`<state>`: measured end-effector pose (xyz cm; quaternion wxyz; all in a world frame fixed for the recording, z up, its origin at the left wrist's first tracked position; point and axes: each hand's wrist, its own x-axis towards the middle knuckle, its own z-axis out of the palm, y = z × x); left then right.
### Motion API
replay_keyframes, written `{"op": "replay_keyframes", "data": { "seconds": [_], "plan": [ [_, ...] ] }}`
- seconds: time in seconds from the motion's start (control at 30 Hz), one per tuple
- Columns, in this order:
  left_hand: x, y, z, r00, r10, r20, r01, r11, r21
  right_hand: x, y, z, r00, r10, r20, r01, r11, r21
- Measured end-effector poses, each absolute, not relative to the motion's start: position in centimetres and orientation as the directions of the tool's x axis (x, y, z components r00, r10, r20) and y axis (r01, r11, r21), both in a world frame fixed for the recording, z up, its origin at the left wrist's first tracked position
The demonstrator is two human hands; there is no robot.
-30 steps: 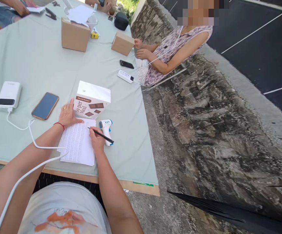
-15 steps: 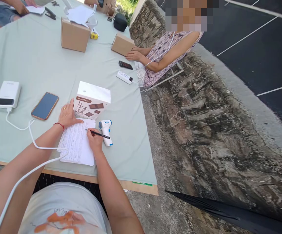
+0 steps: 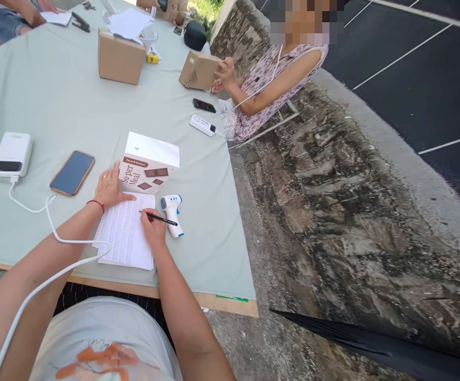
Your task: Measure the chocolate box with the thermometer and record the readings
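Note:
Sheets of paper (image 3: 128,243) covered with lines of handwriting lie at the table's near edge. My left hand (image 3: 110,186) rests flat on their upper left corner, fingers stretched out, beside a white and brown "Super Meal" box (image 3: 150,164). Between the fingers of my right hand (image 3: 153,227) is a black pen (image 3: 160,217), its tip on the upper part of the page. Just right of that hand lies a white and blue infrared thermometer (image 3: 171,214). Left of my left hand is a smartphone (image 3: 73,173) with a brown edge.
A white power bank (image 3: 13,153) with a white cable (image 3: 61,236) lies at the left; the cable crosses my left arm. Farther back stand a cardboard box (image 3: 120,59) and a smaller carton (image 3: 198,71) in a seated person's hands. A black phone (image 3: 204,105) lies nearby.
The person across the table has tilted the small carton and lifted one hand along its side. My own hands, the pen and the paper look almost unchanged.

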<state>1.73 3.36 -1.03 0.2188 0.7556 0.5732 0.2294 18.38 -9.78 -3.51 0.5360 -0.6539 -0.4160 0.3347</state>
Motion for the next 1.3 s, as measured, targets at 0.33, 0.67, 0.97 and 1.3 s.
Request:
{"op": "replay_keyframes", "data": {
  "seconds": [0.33,0.67,0.97,1.3],
  "plan": [
    [1.75,3.18,-0.64,0.236,0.968,0.081,0.768,-0.237,0.595,18.38,-9.84,-3.22,0.424,0.906,-0.001,0.186,-0.088,-0.979],
    [1.8,3.17,-0.6,0.243,0.967,0.078,0.772,-0.242,0.587,18.39,-9.72,-3.28,0.444,0.896,-0.017,0.181,-0.109,-0.977],
    [1.83,3.12,-0.53,0.247,0.965,0.093,0.787,-0.255,0.562,18.37,-9.76,-3.19,0.45,0.893,0.004,0.199,-0.096,-0.975],
    [1.85,3.13,-0.44,0.246,0.965,0.091,0.782,-0.253,0.57,18.35,-9.74,-3.7,0.475,0.88,0.01,0.167,-0.079,-0.983]
  ]
}}
